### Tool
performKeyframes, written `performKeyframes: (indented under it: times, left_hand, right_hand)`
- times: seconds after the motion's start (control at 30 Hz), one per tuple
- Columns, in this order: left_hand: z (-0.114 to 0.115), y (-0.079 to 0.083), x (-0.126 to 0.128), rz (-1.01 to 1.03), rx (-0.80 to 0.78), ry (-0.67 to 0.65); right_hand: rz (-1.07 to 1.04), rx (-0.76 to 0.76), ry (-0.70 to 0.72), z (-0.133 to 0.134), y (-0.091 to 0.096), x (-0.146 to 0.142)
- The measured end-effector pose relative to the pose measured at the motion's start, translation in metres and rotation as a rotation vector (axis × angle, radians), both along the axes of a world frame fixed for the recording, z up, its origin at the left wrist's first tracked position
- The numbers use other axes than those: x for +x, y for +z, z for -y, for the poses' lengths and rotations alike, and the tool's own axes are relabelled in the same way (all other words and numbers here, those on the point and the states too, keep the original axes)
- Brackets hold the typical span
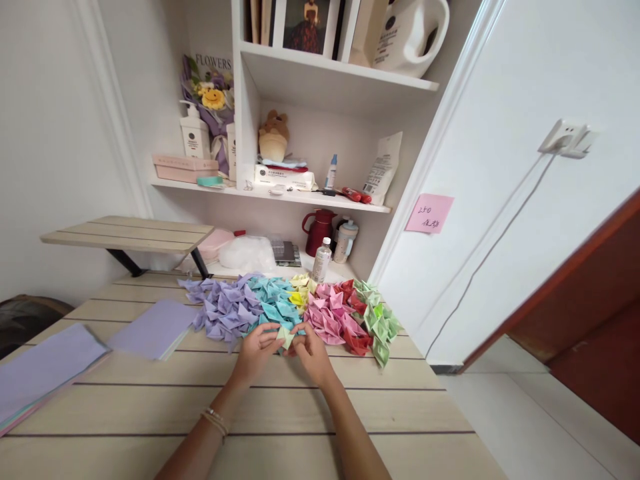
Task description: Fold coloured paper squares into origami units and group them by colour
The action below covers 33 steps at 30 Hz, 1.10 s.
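Between my two hands is a small folded piece of pale green paper (pixel 285 337), held just above the table. My left hand (pixel 259 347) pinches its left side between thumb and fingers. On the other side, the fingers of my right hand (pixel 311 351) are closed on its right edge. Right behind my hands lie heaps of folded paper pieces sorted by colour: purple pieces (pixel 225 310), blue pieces (pixel 274 300), yellow pieces (pixel 300 292), pink pieces (pixel 327 313), red pieces (pixel 358 343) and green pieces (pixel 381 320).
Stacks of purple paper sheets (pixel 155 327) lie on the slatted table (pixel 280 407) at the left, below a small raised wooden shelf (pixel 127 233). A clear bottle (pixel 321 260) stands behind the heaps. Farther back, a white shelf unit (pixel 340 67) holds a red jug (pixel 319 230) and other items.
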<state>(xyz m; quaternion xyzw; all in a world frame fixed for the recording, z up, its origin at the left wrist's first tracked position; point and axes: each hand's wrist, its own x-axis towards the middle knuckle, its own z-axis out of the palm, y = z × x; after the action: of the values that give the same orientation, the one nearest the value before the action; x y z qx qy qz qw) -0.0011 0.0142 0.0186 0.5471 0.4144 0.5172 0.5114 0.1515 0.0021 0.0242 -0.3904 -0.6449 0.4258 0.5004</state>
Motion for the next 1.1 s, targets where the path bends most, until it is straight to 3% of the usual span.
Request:
performKeyframes:
  times: [0.17,0.3,0.53,0.73,1.1]
  left_hand:
    - [-0.0004,-0.0063,-0.0029,-0.198,0.145,0.028]
    - [0.0019,-0.0062,-0.0033,-0.350,0.271,0.036]
    - [0.0051,0.0011,-0.0039,-0.428,0.307,0.121]
    - [0.0029,-0.0019,-0.0047,-0.387,0.251,0.093]
    - [-0.0008,-0.0044,-0.0055,-0.497,0.364,0.037]
  right_hand:
    - [0.310,0.208,-0.250,0.0000,0.0037,0.0053]
    - [0.392,0.326,-0.229,-0.0020,0.0044,0.0079]
    - [0.490,0.328,-0.260,0.0012,0.0069,0.0062]
    - [0.543,0.307,-0.241,0.0011,0.0086,0.0076]
    - [0.625,0.328,-0.249,-0.0018,0.0029,0.0101]
